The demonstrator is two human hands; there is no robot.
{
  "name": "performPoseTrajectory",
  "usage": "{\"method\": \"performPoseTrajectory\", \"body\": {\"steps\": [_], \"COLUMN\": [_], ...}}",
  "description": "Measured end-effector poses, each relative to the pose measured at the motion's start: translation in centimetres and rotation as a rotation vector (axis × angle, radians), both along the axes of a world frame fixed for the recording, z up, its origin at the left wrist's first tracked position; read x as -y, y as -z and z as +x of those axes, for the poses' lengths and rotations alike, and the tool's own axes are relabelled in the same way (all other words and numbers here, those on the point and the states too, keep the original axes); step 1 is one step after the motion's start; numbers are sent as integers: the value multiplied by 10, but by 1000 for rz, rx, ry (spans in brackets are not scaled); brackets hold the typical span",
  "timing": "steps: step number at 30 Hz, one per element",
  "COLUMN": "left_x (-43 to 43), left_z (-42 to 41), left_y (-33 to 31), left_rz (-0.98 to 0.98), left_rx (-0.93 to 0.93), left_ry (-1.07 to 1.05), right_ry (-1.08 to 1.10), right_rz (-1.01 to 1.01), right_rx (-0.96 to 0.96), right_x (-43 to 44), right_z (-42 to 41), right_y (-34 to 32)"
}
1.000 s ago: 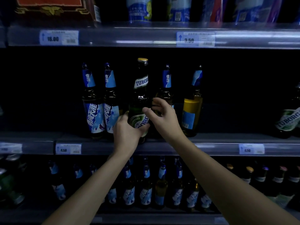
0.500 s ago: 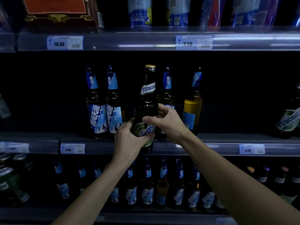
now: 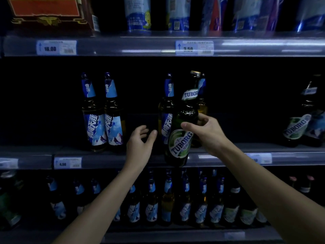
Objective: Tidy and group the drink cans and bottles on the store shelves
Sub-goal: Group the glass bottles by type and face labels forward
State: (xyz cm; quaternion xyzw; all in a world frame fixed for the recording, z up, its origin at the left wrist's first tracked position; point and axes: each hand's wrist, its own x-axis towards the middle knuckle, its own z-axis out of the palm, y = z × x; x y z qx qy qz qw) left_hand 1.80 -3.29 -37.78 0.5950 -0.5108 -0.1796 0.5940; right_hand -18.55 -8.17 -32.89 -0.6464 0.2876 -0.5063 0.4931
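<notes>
Two hands: right hand (image 3: 207,133) grips the tilted Tuborg bottle (image 3: 181,143); left hand (image 3: 139,145) hovers beside it, loosely open.

Shot from a single wide-angle lens worn on the head. Faced forward and a little downward. Stood square to the middle shelf (image 3: 114,160), within arm's reach, and took in the upper shelf (image 3: 123,45) above and the lower shelf (image 3: 158,235) below.
</notes>
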Motion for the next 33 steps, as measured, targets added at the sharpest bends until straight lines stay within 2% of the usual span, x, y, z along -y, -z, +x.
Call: {"method": "performPoseTrajectory", "body": {"steps": [5,13,33], "left_x": [35,58,58], "left_z": [-27,-52,-30], "left_y": [-1,0,1], "left_rz": [64,37,-29], "left_rx": [175,118,288], "left_ry": [-43,-194,-219], "right_ry": [134,328,530], "right_rz": [-72,-131,-74], "right_rx": [-65,-101,-100], "right_x": [6,29,106], "right_z": [-57,-118,-130], "right_y": [0,-1,16]}}
